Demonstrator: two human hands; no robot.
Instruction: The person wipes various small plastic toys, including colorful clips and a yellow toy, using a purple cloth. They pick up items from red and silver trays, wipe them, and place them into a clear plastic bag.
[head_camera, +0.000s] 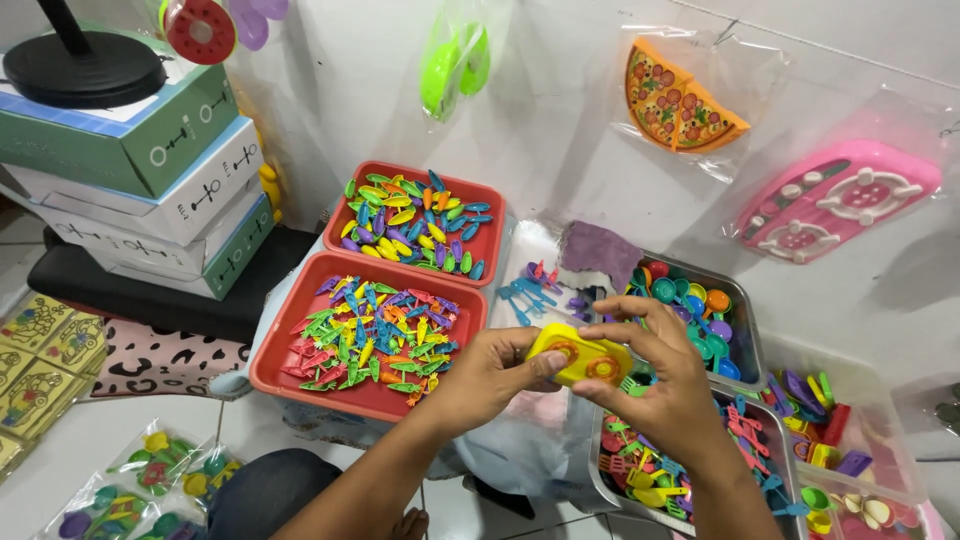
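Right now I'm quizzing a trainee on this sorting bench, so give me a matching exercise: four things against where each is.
Things:
1. yellow toy stove
2. pizza toy
3. pink stove
4. far red tray

Places:
A. bagged, upper right on the wall
B. between left hand and right hand
C. behind the near red tray
D. bagged on the wall, left of the pink stove

Pairs: 1-B, 2-D, 3-A, 4-C
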